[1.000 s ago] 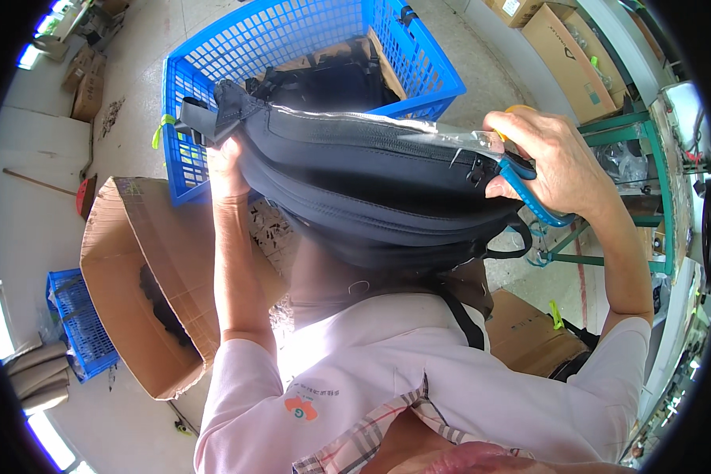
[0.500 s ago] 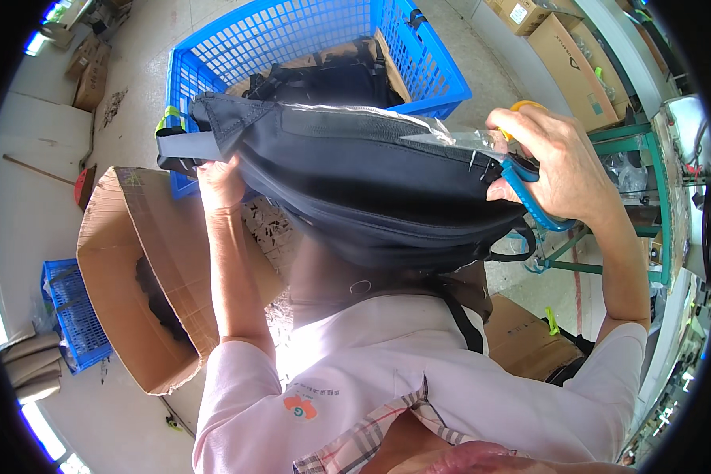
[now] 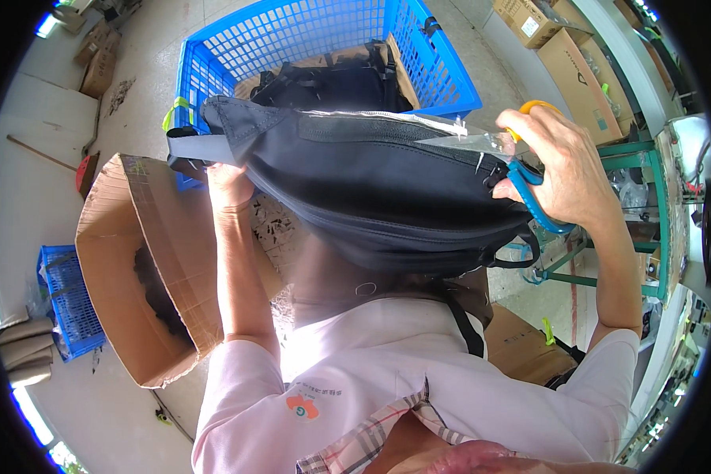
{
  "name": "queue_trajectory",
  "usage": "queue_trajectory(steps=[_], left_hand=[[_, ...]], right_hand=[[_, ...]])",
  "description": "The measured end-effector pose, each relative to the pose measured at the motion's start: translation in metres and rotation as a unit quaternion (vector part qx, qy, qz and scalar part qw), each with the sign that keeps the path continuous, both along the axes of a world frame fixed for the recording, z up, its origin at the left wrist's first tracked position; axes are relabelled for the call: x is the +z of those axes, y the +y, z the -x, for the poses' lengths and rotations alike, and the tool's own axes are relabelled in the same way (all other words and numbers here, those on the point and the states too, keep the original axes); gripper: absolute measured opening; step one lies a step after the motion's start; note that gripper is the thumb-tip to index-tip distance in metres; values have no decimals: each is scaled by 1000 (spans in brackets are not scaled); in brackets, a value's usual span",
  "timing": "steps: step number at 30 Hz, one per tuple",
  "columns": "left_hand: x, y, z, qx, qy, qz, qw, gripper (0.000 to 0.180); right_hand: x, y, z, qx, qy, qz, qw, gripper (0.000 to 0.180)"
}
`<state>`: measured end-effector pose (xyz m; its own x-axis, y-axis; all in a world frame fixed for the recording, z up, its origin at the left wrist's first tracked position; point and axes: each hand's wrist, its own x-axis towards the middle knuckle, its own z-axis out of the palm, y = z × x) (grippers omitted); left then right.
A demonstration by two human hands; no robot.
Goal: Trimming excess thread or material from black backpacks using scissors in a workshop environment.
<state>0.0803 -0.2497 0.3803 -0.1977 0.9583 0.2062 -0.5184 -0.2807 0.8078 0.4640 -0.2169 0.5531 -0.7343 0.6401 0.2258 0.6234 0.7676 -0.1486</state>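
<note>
A black bag (image 3: 355, 186) is held up in front of me, its long zipper along the upper edge. My left hand (image 3: 231, 186) is closed around its left end, below a grey strap (image 3: 201, 148); the fingers behind the bag are hidden. In my right hand (image 3: 565, 166) are scissors with one blue and one yellow handle (image 3: 536, 204). Their blades (image 3: 474, 144) point left along the zipper, beside a whitish strip (image 3: 419, 121) at the bag's far edge. My right thumb is at the bag's right end, close to a black loop (image 3: 521, 254).
Beyond the bag stands a blue plastic basket (image 3: 284, 35) with black bags (image 3: 328, 85) inside. An open cardboard box (image 3: 107, 261) is at my left, a smaller blue basket (image 3: 75, 308) past it. At right are a green metal frame (image 3: 662, 213) and cartons (image 3: 581, 87).
The bag and my left hand have shifted slightly right in the picture, as has the basket behind. My grip on the bag and the scissors looks unchanged.
</note>
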Motion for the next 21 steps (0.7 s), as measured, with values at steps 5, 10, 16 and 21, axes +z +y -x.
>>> queue_trajectory(steps=[5, 10, 16, 21], left_hand=[[-4, -4, 4, -12, -9, -16, 1000, 63], [-2, -2, 0, -19, 4, -30, 999, 61], [-1, -5, 0, 5, -4, -20, 1000, 63], [4, -7, -6, 18, -26, -4, 999, 51]], right_hand=[[3, -5, 0, -19, 19, 29, 999, 54], [-1, 1, 10, 21, 30, 5, 999, 53], [-3, 7, 16, 50, 1, 1, 999, 47], [-11, 9, 16, 84, 35, -6, 996, 47]])
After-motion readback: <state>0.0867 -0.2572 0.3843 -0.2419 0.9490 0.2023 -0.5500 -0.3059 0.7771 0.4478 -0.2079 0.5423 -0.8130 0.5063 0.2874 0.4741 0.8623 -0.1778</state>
